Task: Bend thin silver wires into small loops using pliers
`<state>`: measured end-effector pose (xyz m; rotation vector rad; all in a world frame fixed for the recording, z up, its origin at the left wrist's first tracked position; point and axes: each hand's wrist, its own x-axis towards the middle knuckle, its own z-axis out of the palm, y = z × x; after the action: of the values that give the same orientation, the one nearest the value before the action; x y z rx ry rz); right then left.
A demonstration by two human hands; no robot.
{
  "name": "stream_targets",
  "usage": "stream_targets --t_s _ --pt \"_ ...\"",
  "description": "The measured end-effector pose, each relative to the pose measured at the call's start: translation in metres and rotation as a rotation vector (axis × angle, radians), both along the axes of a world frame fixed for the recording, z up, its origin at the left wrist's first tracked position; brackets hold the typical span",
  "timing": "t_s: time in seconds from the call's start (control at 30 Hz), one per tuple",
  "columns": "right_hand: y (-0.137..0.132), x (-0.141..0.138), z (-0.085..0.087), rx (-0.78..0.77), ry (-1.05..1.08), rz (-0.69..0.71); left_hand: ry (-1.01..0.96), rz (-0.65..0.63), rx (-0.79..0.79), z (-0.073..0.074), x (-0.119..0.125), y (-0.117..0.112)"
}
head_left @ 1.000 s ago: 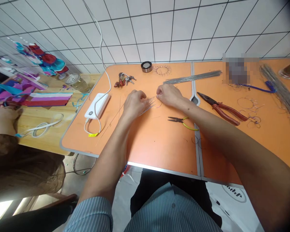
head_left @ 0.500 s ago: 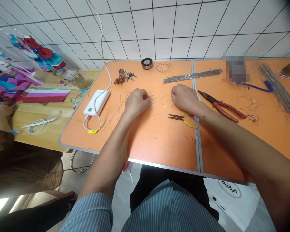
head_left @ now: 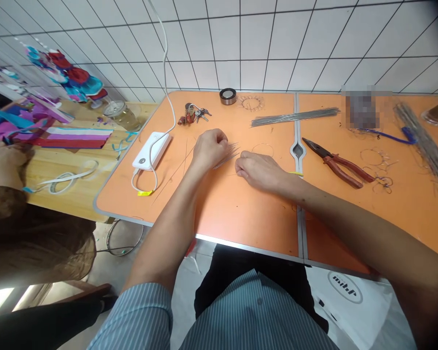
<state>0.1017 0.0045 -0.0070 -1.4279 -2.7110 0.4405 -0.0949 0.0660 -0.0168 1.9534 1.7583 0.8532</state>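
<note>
My left hand (head_left: 210,149) is closed round a bundle of short thin metal wires (head_left: 227,155), whose ends fan out to the right over the orange table. Just to its right, my right hand (head_left: 259,171) rests low at the tabletop with fingers curled together; whatever they pinch is too small or hidden to make out. A thin wire ring (head_left: 263,146) lies flat beyond the right knuckles. Under my right wrist, the small pliers are mostly covered, with only a bit of yellow handle (head_left: 296,173) showing.
Red-handled pliers (head_left: 337,163), a bundle of long wires (head_left: 295,116), a roll of tape (head_left: 228,96), keys (head_left: 197,113) and a white power strip (head_left: 151,151) lie around. A metal seam (head_left: 298,194) divides the table. At left, another person's hand (head_left: 7,158) is beside ribbons (head_left: 78,138).
My right hand has moved left and toward me, off the wire ring, which now lies free. It has come closer to my left hand, which still holds the wires. The view has shifted slightly.
</note>
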Motion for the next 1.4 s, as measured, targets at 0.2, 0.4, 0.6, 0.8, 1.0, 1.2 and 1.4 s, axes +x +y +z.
stream_targets --t_s 0.2,0.4,0.6,0.8,1.0,1.2,1.4 --pt "-0.012 -0.002 -0.004 0.080 -0.156 0.047 -0.047 0.011 0.025 0.002 0.001 -0.001" --pt "-0.013 0.001 -0.004 0.251 -0.147 0.164 -0.083 0.001 0.068 0.003 0.003 -0.001" --pt "-0.003 -0.007 0.012 0.250 -0.208 0.383 -0.079 0.005 0.059 0.003 0.003 -0.001" --pt "0.004 -0.012 0.014 0.179 -0.232 0.450 -0.093 -0.009 0.061 0.002 0.001 -0.001" --pt "0.000 -0.003 0.004 0.156 -0.174 0.394 -0.137 -0.021 0.057 0.002 0.000 -0.001" --pt "0.000 0.004 0.011 0.142 -0.110 0.284 -0.161 -0.017 0.086 0.004 0.000 -0.001" --pt "0.004 -0.007 0.026 0.087 -0.143 0.377 -0.157 -0.004 0.087 0.004 0.000 0.001"
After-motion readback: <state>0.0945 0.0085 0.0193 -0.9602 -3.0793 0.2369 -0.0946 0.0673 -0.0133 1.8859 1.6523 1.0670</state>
